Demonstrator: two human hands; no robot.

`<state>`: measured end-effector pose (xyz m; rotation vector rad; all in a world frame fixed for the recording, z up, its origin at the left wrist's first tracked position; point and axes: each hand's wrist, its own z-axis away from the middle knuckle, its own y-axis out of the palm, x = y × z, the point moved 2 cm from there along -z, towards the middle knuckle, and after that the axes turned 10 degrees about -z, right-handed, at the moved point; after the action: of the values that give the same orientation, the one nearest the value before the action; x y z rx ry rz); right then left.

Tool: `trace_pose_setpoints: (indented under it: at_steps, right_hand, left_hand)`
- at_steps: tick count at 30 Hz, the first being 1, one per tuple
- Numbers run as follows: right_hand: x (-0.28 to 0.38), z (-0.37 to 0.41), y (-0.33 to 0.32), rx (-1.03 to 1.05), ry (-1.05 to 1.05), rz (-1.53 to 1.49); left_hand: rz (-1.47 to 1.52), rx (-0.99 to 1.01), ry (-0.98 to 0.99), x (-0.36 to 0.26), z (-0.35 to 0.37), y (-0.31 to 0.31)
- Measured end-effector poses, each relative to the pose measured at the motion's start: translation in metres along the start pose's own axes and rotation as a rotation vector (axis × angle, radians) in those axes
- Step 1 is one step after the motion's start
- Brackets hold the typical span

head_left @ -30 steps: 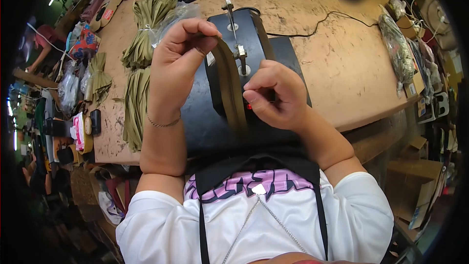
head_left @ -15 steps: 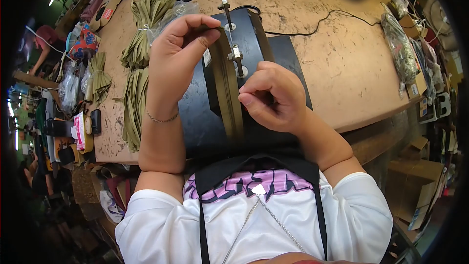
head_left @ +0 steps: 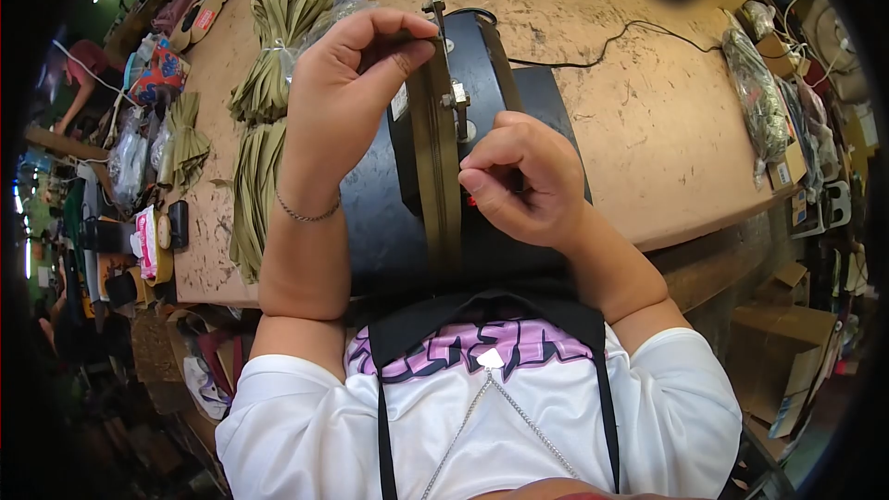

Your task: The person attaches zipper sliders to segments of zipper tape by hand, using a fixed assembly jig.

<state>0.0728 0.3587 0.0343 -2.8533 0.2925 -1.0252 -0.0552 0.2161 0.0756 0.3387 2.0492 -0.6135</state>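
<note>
Head view. Pinches top end of flat woven olive strap at 12 o'clock with closed left hand; curls right hand shut at its 3 o'clock edge, over boxy black machine. Bundled olive strips at 10 o'clock on scuffed wooden table.

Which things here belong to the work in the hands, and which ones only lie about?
In use: left hand and right hand pinching the olive strip; black machine; metal post.
Lying about: tied bundles; black cable; plastic bag; cardboard boxes.
</note>
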Motion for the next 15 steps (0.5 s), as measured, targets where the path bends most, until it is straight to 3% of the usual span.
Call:
trace_pose_setpoints:
  at_steps: [4, 10, 15]
  right_hand:
    - [-0.001, 0.001, 0.000, 0.012, -0.020, 0.005]
    - [0.002, 0.004, -0.006, -0.020, 0.173, -0.125]
    - [0.016, -0.018, 0.003, -0.216, -0.116, 0.102]
  left_hand:
    - [-0.012, 0.003, -0.003, 0.000, 0.001, -0.001]
    - [-0.033, -0.082, -0.004, -0.013, 0.015, -0.005]
    - [0.050, -0.068, 0.042, -0.043, 0.047, -0.003]
